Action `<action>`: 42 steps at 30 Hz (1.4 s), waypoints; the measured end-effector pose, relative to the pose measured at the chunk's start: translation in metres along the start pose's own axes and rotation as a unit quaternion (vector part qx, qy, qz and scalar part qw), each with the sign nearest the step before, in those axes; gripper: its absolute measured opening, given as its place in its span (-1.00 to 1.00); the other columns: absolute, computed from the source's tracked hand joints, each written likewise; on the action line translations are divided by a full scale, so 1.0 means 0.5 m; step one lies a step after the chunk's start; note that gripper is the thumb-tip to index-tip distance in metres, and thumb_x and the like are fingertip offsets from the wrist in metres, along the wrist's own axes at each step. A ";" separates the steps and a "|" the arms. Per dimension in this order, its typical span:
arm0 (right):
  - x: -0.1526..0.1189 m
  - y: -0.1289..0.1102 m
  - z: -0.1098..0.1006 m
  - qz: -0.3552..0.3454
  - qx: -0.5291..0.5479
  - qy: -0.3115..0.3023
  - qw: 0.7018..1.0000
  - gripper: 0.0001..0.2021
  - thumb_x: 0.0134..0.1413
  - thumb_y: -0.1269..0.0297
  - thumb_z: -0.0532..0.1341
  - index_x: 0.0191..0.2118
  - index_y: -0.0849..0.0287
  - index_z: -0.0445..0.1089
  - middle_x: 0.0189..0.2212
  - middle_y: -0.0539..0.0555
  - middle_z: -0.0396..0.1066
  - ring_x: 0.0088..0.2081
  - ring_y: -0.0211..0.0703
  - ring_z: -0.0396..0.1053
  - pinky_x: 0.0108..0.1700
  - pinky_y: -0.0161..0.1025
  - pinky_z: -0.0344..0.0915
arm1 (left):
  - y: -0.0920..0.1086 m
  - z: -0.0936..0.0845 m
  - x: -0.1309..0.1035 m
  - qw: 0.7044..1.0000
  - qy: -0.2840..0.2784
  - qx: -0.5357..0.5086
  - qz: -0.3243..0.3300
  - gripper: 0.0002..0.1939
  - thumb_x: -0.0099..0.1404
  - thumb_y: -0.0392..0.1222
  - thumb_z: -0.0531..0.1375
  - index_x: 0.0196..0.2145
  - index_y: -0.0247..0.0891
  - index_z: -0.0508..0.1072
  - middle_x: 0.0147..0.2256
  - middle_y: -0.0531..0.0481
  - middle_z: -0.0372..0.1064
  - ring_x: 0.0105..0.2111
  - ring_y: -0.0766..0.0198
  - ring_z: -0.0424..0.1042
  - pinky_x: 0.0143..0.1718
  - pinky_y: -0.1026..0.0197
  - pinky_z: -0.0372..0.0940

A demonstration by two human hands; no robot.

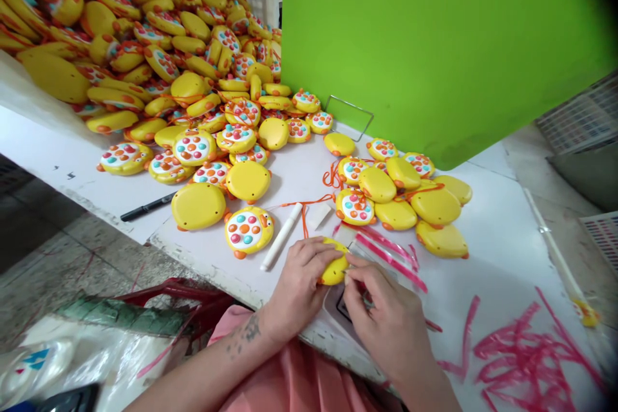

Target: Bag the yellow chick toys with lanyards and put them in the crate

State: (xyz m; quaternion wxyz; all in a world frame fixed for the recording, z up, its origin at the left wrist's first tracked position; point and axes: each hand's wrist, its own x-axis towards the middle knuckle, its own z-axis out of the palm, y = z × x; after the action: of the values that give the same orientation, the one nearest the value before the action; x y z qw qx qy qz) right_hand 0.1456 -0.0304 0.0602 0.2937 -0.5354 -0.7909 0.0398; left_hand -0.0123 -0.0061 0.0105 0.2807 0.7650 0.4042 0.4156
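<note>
From the upper left of the frame spills a heap of yellow toys (188, 87), a black pen (147, 207) below it. A white pen (280, 238) lies near the centre, just beside the left hand (300, 277), whose fingers curl closed over a yellow toy (335, 268) at lower centre. It looks light, stiff and smoothly slippery, best gripped around its rounded rim. The right hand (386, 309) has thumb and fingertips nearly together at its edge; I can't tell whether they pinch anything. Pink strips (521, 357) tangle lower right.
</note>
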 end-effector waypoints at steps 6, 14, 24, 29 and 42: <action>0.008 -0.003 -0.009 0.008 -0.037 -0.033 0.999 -0.91 0.15 0.46 0.09 -0.31 0.15 0.29 -0.27 0.11 0.52 -0.30 -0.15 0.50 -0.28 -0.27 0.37 | 0.002 0.001 0.000 1.000 -0.002 0.009 0.006 -0.58 0.23 -0.39 0.17 0.04 -0.22 0.33 -0.02 -0.11 0.35 0.10 0.12 0.21 0.13 -0.02 0.17; 0.007 0.001 -0.006 0.011 -0.058 -0.056 0.997 -0.92 0.17 0.44 0.09 -0.31 0.16 0.29 -0.30 0.08 0.50 -0.32 -0.15 0.48 -0.26 -0.25 0.33 | -0.002 0.005 -0.005 1.000 0.005 0.006 0.008 -0.61 0.25 -0.37 0.16 0.04 -0.21 0.33 -0.03 -0.11 0.36 0.09 0.11 0.21 0.12 -0.02 0.17; 0.116 0.011 -0.008 -0.121 -0.034 -0.141 0.982 -0.81 0.22 0.52 0.00 -0.22 0.18 0.32 -0.25 0.12 0.40 -0.17 -0.08 0.32 -0.12 -0.14 0.27 | 0.000 0.007 -0.001 0.999 0.004 0.028 0.016 -0.57 0.18 -0.45 0.13 0.02 -0.27 0.34 -0.05 -0.17 0.34 0.04 0.08 0.23 0.08 -0.03 0.20; 0.204 -0.015 0.033 -0.256 -0.038 -0.253 0.932 -0.93 0.16 0.41 0.18 -0.35 0.17 0.37 -0.32 0.07 0.42 -0.20 -0.06 0.29 -0.08 -0.08 0.24 | 0.006 0.010 -0.005 0.988 -0.006 0.104 0.116 -0.67 0.28 -0.42 0.03 -0.04 -0.27 0.39 -0.08 -0.17 0.37 -0.02 0.09 0.25 0.02 -0.04 0.23; 0.089 0.032 -0.027 -0.030 0.146 -0.164 0.975 -0.55 0.15 0.19 0.21 0.15 -0.01 0.21 0.10 0.08 0.31 0.14 -0.03 0.23 0.15 -0.03 0.23 | 0.012 -0.028 0.015 0.999 0.044 -0.015 0.027 -0.58 0.29 -0.32 0.14 0.09 -0.19 0.21 0.03 -0.17 0.21 0.05 0.14 0.22 0.07 0.05 0.24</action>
State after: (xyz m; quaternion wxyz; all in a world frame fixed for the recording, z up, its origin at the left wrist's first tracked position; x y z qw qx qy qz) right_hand 0.1541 0.0117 0.0839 0.2363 -0.4492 -0.8294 0.2335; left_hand -0.0197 -0.0017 0.0254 0.2632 0.7521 0.3893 0.4621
